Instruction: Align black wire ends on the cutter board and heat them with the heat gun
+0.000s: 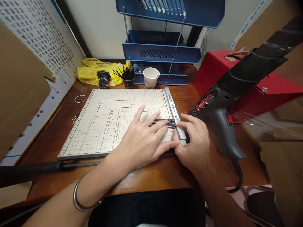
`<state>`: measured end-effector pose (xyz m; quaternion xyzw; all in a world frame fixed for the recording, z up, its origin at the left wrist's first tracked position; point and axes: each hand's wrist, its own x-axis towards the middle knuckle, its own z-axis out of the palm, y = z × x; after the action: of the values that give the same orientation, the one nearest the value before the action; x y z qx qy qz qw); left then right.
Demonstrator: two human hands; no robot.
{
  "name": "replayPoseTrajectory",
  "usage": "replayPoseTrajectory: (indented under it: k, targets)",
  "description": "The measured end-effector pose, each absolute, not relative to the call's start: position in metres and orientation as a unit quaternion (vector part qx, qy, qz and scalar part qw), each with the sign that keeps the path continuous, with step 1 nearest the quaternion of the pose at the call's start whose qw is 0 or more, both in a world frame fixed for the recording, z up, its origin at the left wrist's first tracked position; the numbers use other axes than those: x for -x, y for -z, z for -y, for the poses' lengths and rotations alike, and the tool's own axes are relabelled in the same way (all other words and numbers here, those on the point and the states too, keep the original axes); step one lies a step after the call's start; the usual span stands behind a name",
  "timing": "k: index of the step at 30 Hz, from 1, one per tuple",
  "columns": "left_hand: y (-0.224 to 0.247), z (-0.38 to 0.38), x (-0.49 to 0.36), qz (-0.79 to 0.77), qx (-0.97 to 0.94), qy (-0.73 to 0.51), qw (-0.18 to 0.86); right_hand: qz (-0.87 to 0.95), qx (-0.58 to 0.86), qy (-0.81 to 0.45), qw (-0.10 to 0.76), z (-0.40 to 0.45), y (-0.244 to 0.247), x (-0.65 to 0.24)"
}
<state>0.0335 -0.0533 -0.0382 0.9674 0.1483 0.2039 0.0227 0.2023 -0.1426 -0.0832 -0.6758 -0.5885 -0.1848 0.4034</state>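
While the head view looks down on the tabletop [153, 183], several thin black strands [169, 123] lie across the right part of the paper cutter [104, 126], their ends at its pale rail [174, 108]. Left hand [144, 140]: fingers spread apart, laid over the strands. Right hand [195, 142]: thumb and forefinger near the strand ends and rail; cannot tell whether they pinch anything. Beyond the board: banded black bundle [103, 78], tub of strands [128, 82], paper cup [151, 77]. Right side: grey heat gun [217, 119].
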Motion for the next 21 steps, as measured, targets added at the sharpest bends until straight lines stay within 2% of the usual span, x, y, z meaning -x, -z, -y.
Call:
replayPoseTrajectory:
  k: [21]
  targets:
    - [0.0376,0.0523,-0.0347,-0.148,-0.972,-0.179,0.041,0.569,0.713,0.138,0.385,0.1428,0.0817,-0.2007]
